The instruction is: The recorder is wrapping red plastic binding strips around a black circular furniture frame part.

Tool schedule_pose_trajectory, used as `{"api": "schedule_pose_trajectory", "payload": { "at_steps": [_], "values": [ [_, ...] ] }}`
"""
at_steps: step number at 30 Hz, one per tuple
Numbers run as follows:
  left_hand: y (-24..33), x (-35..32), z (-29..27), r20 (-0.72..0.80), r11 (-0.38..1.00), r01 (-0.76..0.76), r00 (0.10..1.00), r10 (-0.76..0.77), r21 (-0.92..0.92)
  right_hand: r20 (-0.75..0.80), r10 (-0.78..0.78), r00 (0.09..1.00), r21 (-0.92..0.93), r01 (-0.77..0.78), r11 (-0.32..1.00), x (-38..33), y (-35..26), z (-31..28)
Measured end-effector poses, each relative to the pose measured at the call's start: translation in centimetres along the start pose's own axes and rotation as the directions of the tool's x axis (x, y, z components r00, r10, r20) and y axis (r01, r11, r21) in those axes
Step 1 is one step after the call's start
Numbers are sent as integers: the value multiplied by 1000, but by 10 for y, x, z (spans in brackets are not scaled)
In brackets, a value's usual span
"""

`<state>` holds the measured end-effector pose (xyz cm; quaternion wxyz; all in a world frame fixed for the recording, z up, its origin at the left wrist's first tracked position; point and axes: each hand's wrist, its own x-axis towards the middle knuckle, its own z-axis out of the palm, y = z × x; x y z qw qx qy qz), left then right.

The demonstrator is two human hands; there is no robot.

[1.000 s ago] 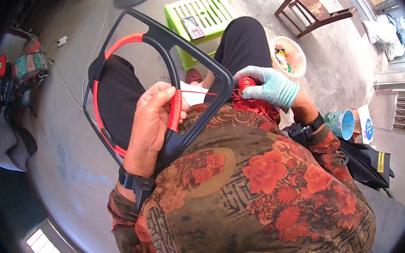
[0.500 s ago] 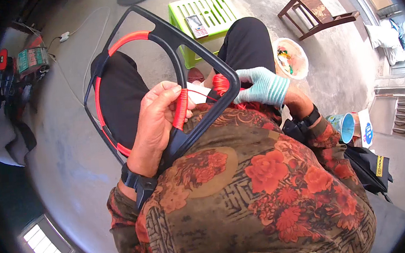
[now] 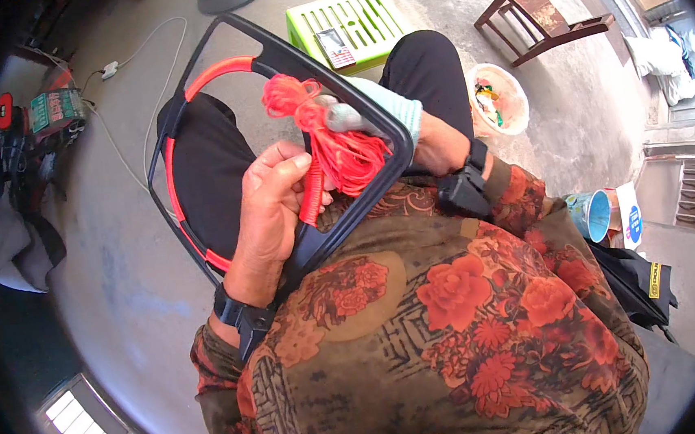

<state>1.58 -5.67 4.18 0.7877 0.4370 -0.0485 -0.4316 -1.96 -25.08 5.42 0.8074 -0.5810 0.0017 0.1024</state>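
A black rigid frame with rounded corners and a curved inner loop lies over my lap. Red cord is wound tightly around parts of the loop, including a wrapped stretch near its lower end. My bare left hand is closed there, thumb and fingers pinching the wrapping. Reaching through the frame's opening, my right hand in a pale striped glove grips a loose bundle of red cord. The bundle hides part of the inner loop, and the frame's side covers some of the glove.
Ahead stands a green plastic stool with a keypad phone on it. A wooden stool is at the far right, beyond a white bucket with scraps inside. At left, a pale cable runs over the floor.
My right hand has brought the cord bundle from the frame's right side leftward through its opening, above the wrapped stretch. My left hand stays on the wrapping.
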Motion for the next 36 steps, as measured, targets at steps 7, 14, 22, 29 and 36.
{"api": "schedule_pose_trajectory", "payload": {
  "at_steps": [7, 14, 22, 29, 36],
  "values": [
    [-2, 1, 2, -9, 994, -14, 1000, 15, 111, 23, -119, 993, 76, 117, 990, -15, 9, 19],
    [-5, 2, -2, -135, 992, 124, 983, -122, 9, 317, -338, 886, 502, 146, 853, -13, 62, -4],
    [-1, 0, -6, -78, 973, 192, 976, -203, -124, -346, 83, 935, 734, 214, 645, 27, 43, -41],
    [-2, 2, -9, 12, 976, 194, 981, -194, -99, -217, -59, 974, 737, 203, 644, -55, 22, -67],
    [-2, 5, -9, -52, 976, 205, 978, -202, 66, -244, 22, 970, 495, 105, 862, -94, 33, -44]
  ]
}}
